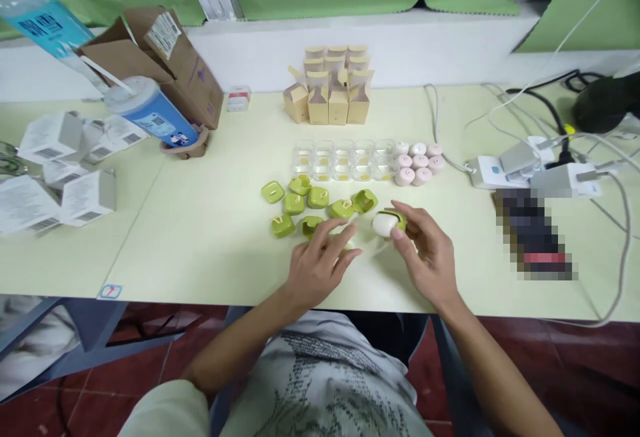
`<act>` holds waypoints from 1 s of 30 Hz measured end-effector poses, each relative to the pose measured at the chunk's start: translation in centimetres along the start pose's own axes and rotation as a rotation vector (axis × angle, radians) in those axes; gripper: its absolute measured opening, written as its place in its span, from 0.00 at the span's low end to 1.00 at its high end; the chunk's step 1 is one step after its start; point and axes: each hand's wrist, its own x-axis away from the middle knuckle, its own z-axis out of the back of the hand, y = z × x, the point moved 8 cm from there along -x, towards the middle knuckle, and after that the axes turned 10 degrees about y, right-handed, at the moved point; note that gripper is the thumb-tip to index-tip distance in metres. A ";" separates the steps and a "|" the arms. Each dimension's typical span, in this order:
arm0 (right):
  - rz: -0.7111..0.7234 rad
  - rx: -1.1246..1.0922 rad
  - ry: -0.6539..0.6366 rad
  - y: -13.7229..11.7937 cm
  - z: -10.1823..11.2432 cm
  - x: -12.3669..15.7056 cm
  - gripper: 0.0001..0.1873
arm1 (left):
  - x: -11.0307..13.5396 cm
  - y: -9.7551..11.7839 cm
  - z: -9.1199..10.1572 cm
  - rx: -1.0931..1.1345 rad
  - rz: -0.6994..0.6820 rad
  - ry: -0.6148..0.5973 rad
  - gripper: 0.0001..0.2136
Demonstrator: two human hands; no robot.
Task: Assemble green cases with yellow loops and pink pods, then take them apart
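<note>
My right hand (427,247) grips a small green case by its edge, and a smooth white rounded piece (385,224) sits in the case's opening, facing left. To the left, my left hand (323,260) hovers low over the table with its fingers apart. I see nothing held in it, though the space under the fingers is partly hidden. Several green cases and lids lie around its fingertips, among them a closed one (294,204), an opened one (365,201) and a loose lid (273,191). One green piece (311,225) is partly covered by my left fingers.
Behind stand clear plastic trays (343,160), several pale pink round containers (419,164) and open small cardboard boxes (327,100). A power strip (493,172) with cables and a blurred phone-like object (535,234) lie right. White boxes (53,137) and a blue cup (155,114) stand left.
</note>
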 end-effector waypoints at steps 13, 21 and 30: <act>0.409 0.211 -0.065 -4.9 -4.9 1.6 0.19 | -0.7 0.1 0.6 0.063 -0.041 0.096 0.16; 0.006 -0.039 -0.093 -3.3 -3.9 0.7 0.15 | -1.0 -0.5 0.3 0.153 0.089 0.060 0.13; -0.010 0.167 -0.130 -0.3 -2.1 -0.8 0.16 | -1.2 -1.6 1.3 0.219 0.143 0.176 0.15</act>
